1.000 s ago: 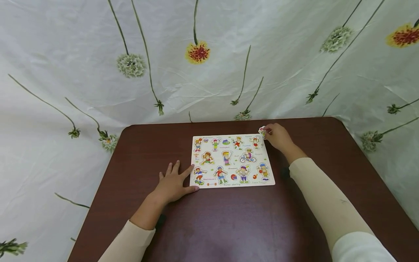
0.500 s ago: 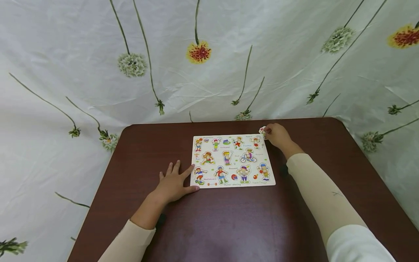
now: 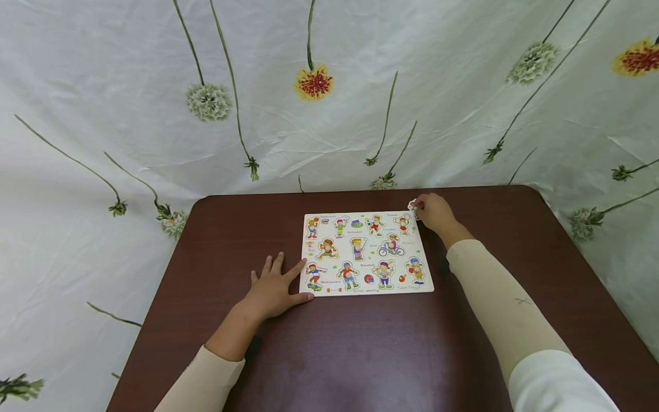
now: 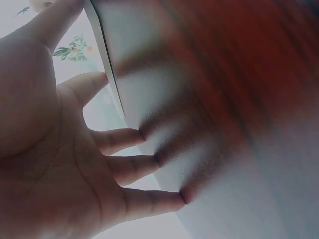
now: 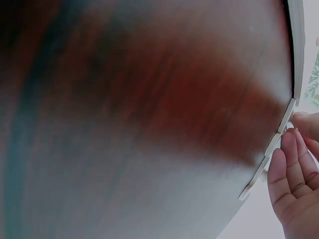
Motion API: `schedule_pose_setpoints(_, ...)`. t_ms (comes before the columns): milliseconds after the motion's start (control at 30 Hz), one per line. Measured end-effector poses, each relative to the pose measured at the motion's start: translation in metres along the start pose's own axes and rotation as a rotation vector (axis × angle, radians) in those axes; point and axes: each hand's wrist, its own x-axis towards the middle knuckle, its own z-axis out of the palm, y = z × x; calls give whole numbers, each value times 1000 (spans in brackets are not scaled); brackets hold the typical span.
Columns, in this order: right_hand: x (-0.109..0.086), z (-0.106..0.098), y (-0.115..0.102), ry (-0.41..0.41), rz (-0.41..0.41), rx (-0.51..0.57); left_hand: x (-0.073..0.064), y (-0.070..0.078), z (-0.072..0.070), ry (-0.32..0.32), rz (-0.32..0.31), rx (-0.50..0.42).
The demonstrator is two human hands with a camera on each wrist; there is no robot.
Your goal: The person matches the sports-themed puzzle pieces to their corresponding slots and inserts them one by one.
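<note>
A white wooden puzzle board (image 3: 344, 249) printed with cartoon sports figures lies flat on the table. Spread along its left edge is my left hand (image 3: 270, 293), the thumb and index fingertip touching the board at its near left corner and side. In the left wrist view, the fingertips (image 4: 182, 196) of that hand rest on the tabletop. Just beyond the board's far right corner, my right hand (image 3: 436, 216) pinches a small figure-shaped puzzle piece (image 3: 413, 205), partly covered by the fingers. The right wrist view shows the piece's thin edge (image 5: 254, 177) low against the table, beside the board.
Dark brown wood makes up the tabletop (image 3: 360, 349), with rounded far corners. A white cloth (image 3: 334, 143) with printed flowers hangs behind the far edge and around the sides.
My right forearm and sleeve have shifted slightly left, while the right hand stays at the piece. The left hand and the board hold their places; the head view drifts a little.
</note>
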Motion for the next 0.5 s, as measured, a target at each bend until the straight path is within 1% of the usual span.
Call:
schedule_pose_setpoints(133, 0, -2, -1, 8, -6, 3, 0, 0, 0, 0, 3, -1)
schedule_pose_setpoints(367, -1, -5, -3, 18, 16, 46, 0, 0, 1, 4, 7, -1)
schedule_pose_setpoints(500, -1, -6, -5, 19, 12, 51, 0, -1, 1, 4, 5, -2)
